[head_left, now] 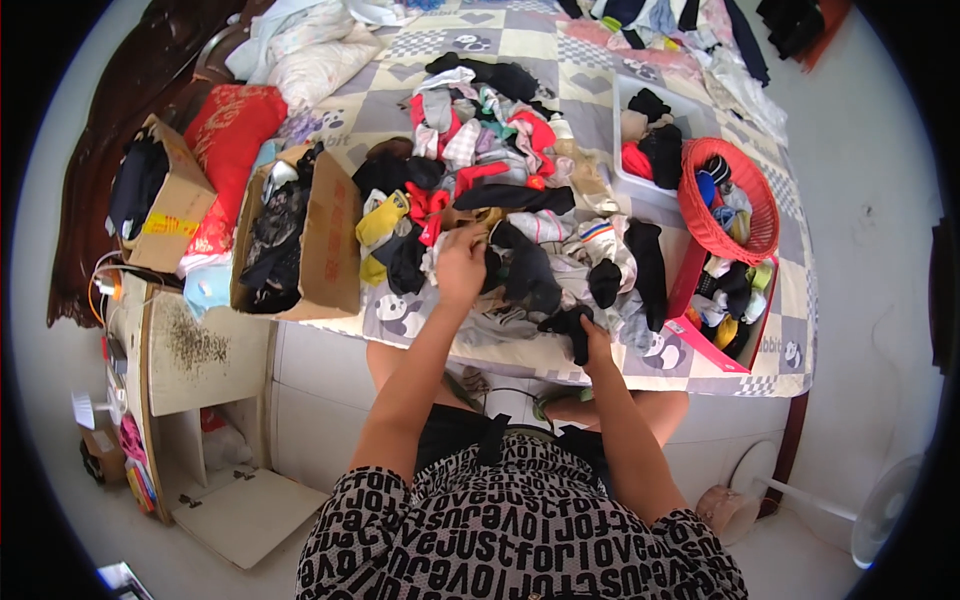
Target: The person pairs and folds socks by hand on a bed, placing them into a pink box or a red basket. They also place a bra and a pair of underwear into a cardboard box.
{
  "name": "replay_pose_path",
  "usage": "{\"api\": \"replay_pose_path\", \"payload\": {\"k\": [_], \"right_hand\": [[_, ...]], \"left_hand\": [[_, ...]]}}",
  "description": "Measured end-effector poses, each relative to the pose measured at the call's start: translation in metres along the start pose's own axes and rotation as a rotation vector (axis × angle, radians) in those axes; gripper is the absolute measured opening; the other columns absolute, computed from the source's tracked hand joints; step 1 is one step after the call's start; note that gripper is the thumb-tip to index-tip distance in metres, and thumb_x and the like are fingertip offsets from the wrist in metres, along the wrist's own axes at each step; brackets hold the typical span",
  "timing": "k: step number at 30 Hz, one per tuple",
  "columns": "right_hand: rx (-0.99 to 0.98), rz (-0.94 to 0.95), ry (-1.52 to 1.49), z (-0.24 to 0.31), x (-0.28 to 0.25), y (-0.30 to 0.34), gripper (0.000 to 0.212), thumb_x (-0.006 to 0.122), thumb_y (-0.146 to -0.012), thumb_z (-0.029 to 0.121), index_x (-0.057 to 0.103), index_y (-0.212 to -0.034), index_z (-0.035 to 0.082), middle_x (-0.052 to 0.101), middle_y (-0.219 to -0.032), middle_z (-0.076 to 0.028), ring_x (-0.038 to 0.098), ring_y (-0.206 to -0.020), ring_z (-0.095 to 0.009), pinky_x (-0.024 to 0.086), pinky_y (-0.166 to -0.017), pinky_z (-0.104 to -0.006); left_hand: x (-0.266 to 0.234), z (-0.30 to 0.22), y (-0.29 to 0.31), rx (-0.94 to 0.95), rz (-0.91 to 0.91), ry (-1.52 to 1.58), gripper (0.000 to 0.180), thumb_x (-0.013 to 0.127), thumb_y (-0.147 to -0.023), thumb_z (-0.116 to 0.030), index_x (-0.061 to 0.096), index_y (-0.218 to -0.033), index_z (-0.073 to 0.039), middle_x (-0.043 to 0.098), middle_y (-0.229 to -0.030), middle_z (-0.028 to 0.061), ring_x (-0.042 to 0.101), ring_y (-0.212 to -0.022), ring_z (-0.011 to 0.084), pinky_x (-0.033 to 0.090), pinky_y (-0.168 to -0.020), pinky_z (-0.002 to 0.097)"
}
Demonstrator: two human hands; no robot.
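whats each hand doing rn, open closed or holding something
Left hand: at the clothing pile, fingertips partly hidden; cannot tell if it grips anything.
Right hand: closed, holding a black cloth item.

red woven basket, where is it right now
In the head view, the red woven basket is toward the right edge of the bed, between the white bin and the red box.
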State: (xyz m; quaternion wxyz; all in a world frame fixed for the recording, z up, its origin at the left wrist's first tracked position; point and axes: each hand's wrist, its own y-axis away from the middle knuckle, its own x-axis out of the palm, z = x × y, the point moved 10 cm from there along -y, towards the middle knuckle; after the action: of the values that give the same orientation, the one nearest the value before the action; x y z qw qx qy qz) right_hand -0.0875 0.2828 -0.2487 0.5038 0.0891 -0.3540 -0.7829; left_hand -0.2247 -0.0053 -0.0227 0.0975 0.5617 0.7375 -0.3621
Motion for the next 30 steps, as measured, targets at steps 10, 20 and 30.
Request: {"api": "replay_pose_path", "payload": {"k": [10,20,30], "right_hand": [[0.093,-0.047,0.017,-0.002,0.004,-0.007,0.033,0.066,-0.08,0.026,0.063,-0.093,-0.004,0.064,-0.083,-0.006,0.059,-0.07,-0.015,0.046,-0.064,-0.0269],[0.164,-0.031,-0.079,0.001,0.005,-0.005,0.033,0.068,-0.079,0.025,0.063,-0.091,-0.005,0.063,-0.084,-0.007,0.059,-0.07,-0.017,0.045,-0.064,-0.0272],[0.148,-0.074,-0.027,0.005,0.0,-0.007,0.029,0.068,-0.077,0.02,0.063,-0.093,-0.004,0.062,-0.084,-0.006,0.058,-0.071,-0.015,0.045,-0.065,-0.0268]], "left_hand": [[0.061,0.041,-0.071,0.016,0.25,-0.367,0.034,0.068,-0.075,-0.023,0.056,-0.099,-0.003,0.06,-0.096,0.0129,0.055,-0.089,0.0297,0.044,-0.08,0.0368],[0.053,0.005,-0.049,-0.089,0.245,-0.151,0.021,0.064,-0.079,-0.02,0.06,-0.089,-0.002,0.056,-0.083,0.0154,0.057,-0.081,0.0321,0.044,-0.074,0.0358],[0.104,0.057,-0.174,0.009,0.155,-0.291,0.072,0.07,-0.07,-0.015,0.035,-0.132,-0.018,0.038,-0.132,0.0174,0.04,-0.116,0.0381,0.035,-0.097,0.0422]]}}
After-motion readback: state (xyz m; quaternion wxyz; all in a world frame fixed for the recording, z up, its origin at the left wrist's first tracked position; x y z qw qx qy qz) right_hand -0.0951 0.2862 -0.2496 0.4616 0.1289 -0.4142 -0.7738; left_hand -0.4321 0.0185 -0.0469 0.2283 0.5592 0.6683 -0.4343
